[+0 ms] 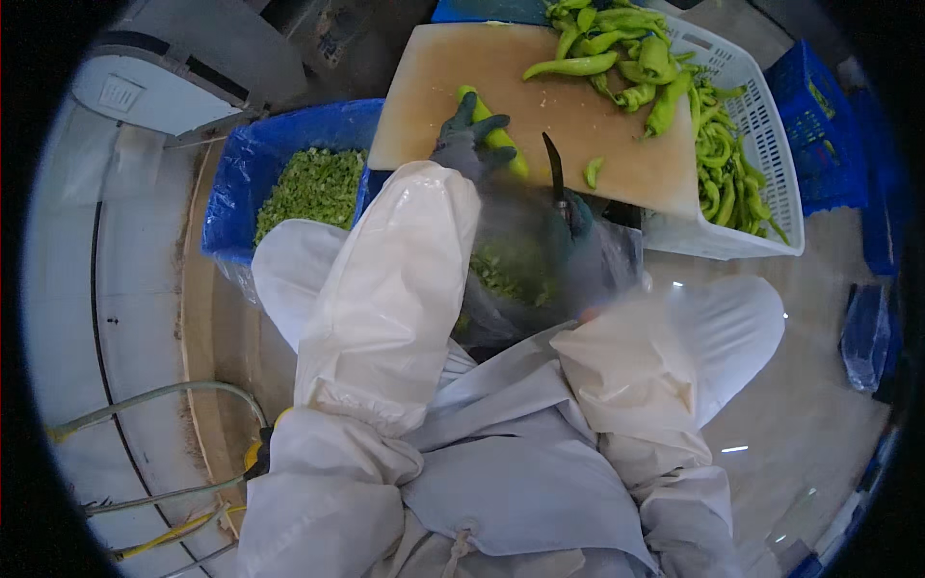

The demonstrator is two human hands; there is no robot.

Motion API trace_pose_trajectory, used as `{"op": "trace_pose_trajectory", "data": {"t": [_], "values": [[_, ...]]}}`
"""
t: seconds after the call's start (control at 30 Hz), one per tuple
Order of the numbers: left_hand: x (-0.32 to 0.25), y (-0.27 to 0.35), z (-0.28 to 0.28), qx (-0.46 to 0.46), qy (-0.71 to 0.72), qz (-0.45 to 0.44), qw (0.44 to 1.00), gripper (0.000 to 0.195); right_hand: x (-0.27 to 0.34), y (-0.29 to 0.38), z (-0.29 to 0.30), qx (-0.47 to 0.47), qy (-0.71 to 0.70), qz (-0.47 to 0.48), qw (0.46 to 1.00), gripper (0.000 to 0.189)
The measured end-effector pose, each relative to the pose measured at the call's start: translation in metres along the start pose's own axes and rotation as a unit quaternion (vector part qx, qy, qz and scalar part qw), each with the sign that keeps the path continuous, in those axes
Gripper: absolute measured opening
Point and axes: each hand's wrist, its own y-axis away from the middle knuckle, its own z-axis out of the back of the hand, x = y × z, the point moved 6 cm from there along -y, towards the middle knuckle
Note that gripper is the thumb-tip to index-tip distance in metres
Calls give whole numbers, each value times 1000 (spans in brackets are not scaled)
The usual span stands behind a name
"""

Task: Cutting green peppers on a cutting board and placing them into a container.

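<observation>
My left hand [468, 141], in a dark grey-green glove, grips a long green pepper [493, 131] on the cutting board [462, 65]. In my gloved right hand [577, 220], just off the board's near edge, is a knife [553, 167] with a dark curved blade pointing up. A small cut piece of green pepper [592, 173] lies on the board to the right of the blade. Between my knees a bag-lined container [621, 249] holds green trimmings [509, 278]; a blur covers part of this area.
Whole green peppers [636, 54] are heaped on the board's far right corner. More fill the white perforated crate [766, 144] at the right. Chopped green pepper [311, 191] fills a blue-lined crate [238, 180] at the left. Hoses [166, 394] run along the left wall.
</observation>
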Motion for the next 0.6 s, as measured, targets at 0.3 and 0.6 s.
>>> {"op": "trace_pose_trajectory", "data": {"t": [0.3, 0.6], "values": [[-21, -8, 3, -112, -108, 215, 964, 55, -42, -13, -17, -93, -126, 103, 982, 42], [-35, -6, -12, -184, -86, 197, 959, 50, -75, -49, -33, -62, -154, -24, 986, 48]]}}
